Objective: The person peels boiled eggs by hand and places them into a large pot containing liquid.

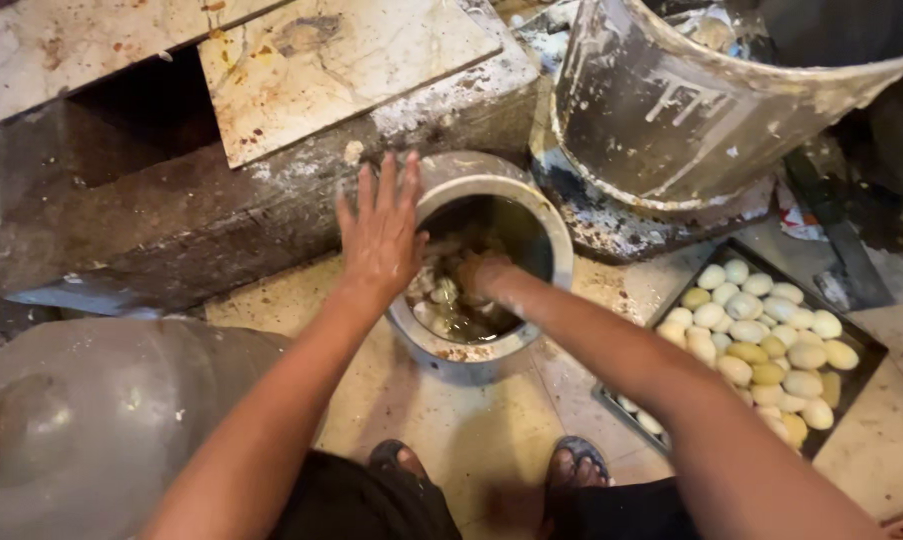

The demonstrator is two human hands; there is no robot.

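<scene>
Inside the metal pot [492, 270], the right hand [480, 272] digs among shells, grip unclear; the left hand [380, 235] rests spread-fingered on its rim, beside a tray of peeled eggs [762, 340].

No packages, labels, signs or screens in view.

Stone ledge [272, 190] and big drum [692, 110] crowd the pot [547, 235]; bare floor [472, 430] in front stays passable beside the egg tray [867, 345]
</scene>
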